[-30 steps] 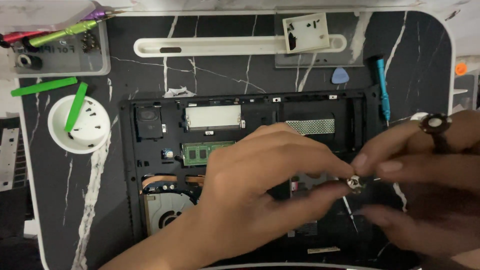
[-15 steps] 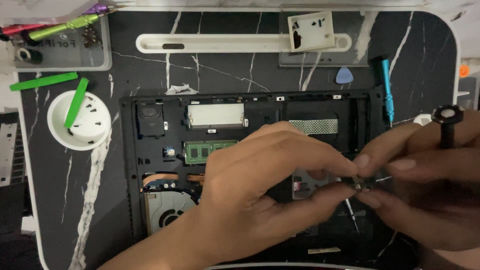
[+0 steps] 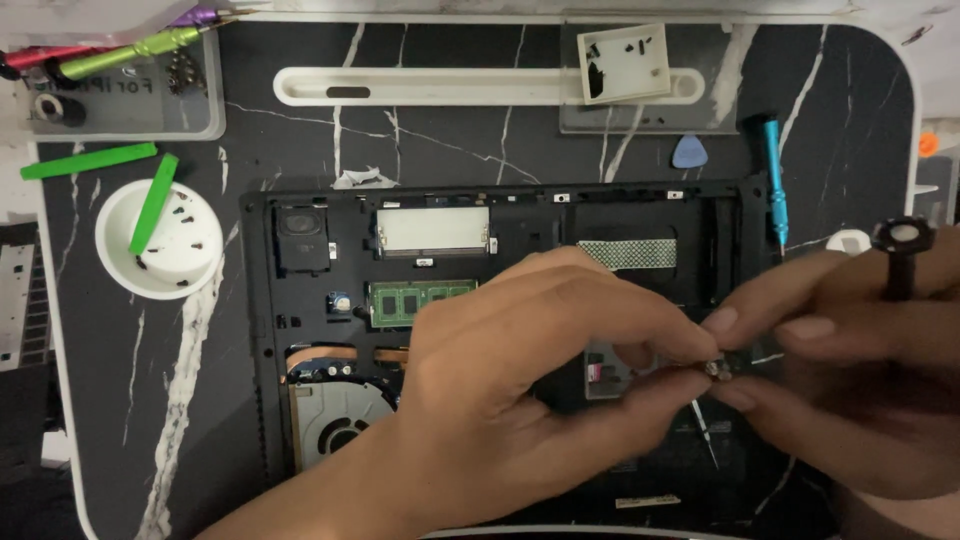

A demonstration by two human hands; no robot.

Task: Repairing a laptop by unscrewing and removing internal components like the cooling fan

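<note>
We work over the opened laptop base [image 3: 480,330], which lies flat on the dark marbled surface [image 3: 480,140] so that its insides face up to us. Our left hand [image 3: 520,400] and right hand [image 3: 850,380] meet above the base's right half, and the fingers [image 3: 690,345] of both pinch one small metallic part [image 3: 716,370] between their tips — a tiny piece, so it is held close and steady from both sides. The right hand also clamps a black-capped screwdriver [image 3: 900,255], its cap standing up beyond the base's right edge and its thin shaft running down under the fingers.

Inside the base we see the green memory stick [image 3: 420,300] left of our hands and the fan [image 3: 340,425] at its lower left corner. Left of the base stands a white round cup [image 3: 160,240] with small dark screws and a green pry stick in it. Above the base's right part sits a small square white tray [image 3: 625,62] with dark bits, and beside that corner a blue pick [image 3: 691,152] and a blue screwdriver [image 3: 775,180]. A clear box [image 3: 130,90] with a pale label lies up beyond the base's left corner.
</note>
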